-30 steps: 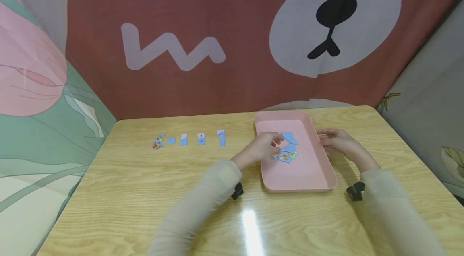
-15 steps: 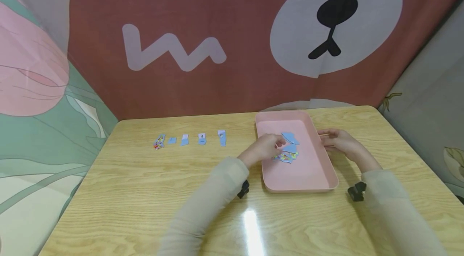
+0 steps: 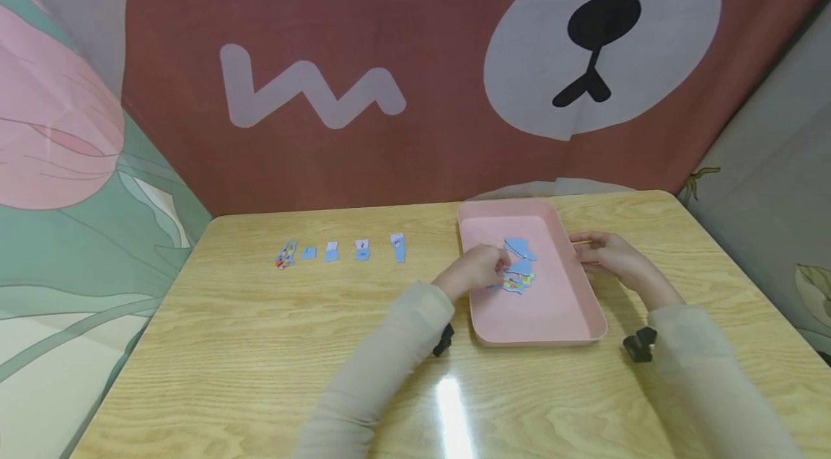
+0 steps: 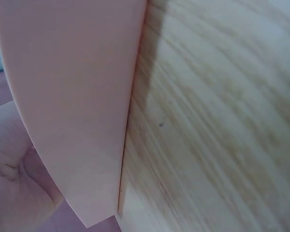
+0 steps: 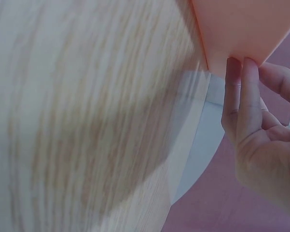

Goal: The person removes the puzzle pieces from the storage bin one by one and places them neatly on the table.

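My left hand reaches over the near-left wall of a pink tray, its fingertips down at the puzzle pieces inside. Those are light blue pieces and a multicoloured one with a blue edge. In the left wrist view the tray wall hides my fingers, and only part of the palm shows; I cannot tell whether they pinch a piece. On the tray's right side my right hand touches the outer wall with extended fingertips, as the right wrist view shows on the wall.
Along the back left of the wooden table several small pieces lie in a row, from a multicoloured piece to a tall blue-and-white one. A red bear-print cloth hangs behind the table's back edge.
My left hand has moved slightly right and down, its fingers closing in over the pieces in the tray. The right hand has stayed at the tray wall.
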Tool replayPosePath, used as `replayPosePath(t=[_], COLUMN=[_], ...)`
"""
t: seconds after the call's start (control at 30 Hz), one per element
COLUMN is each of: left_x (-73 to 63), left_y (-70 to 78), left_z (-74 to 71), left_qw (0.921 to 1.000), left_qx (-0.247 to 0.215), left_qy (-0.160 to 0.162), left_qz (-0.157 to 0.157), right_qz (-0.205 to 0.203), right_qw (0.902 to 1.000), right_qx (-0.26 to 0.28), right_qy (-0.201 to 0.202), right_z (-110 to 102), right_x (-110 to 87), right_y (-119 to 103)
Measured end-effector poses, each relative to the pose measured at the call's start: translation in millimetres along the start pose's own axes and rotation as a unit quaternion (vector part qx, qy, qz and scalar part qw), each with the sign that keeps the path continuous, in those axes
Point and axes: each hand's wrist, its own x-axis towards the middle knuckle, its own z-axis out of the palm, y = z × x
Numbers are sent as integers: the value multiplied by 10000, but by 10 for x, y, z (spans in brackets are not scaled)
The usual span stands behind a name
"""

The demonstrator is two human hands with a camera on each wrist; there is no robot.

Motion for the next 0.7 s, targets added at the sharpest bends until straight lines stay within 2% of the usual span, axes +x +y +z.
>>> replayPosePath(t=[0.33,0.7], left_x=[0,-27], left_y=[-10,-4], left_z=[10,9], left_qw=[9998,9994], left_qx=[196,349], left_qy=[-107,28], left_qz=[-6,59], right_qz=[57,-7], right_qw=[10000,10000], right_qx=[36,31], right_qy=[36,-3], right_z=[13,11], right_x=[4,-10], right_y=[-7,-13])
